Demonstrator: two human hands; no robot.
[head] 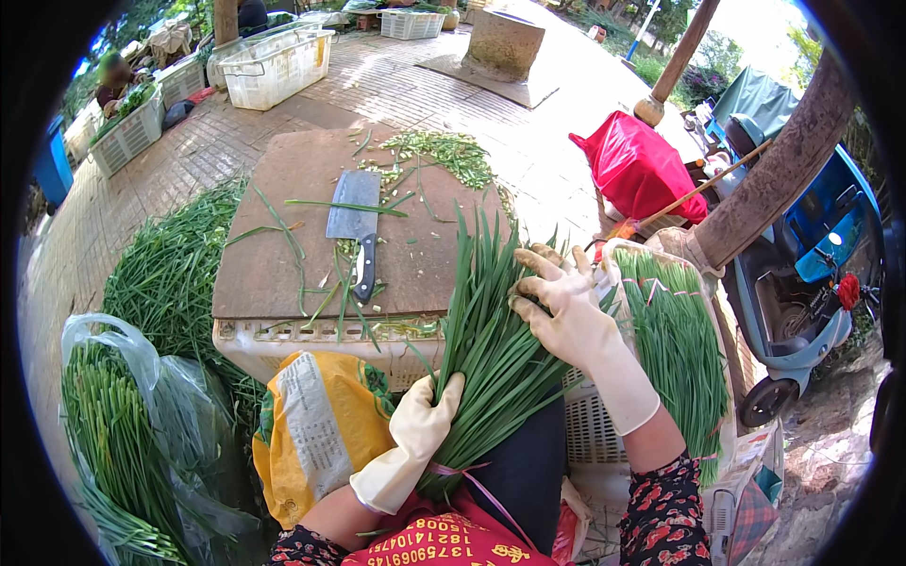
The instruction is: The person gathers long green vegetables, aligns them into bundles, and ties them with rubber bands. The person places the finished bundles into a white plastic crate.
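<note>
A bundle of long green garlic chives lies across my lap, tied near its lower end with a pink ribbon. My left hand, in a cream rubber glove, grips the bundle's left side, thumb on top. The gloved right hand rests at the right side of the leaves with fingers apart and bent, its soiled fingertips touching them. Ahead, a brown wooden board lies on an upturned-looking plastic crate. A cleaver with a black handle lies on the board, a leaf across its blade.
Chive trimmings litter the board's far edge. Loose chives are heaped at left, beside a plastic bag of chives and a yellow sack. At right stand a crate of tied chives, a wooden post and a scooter.
</note>
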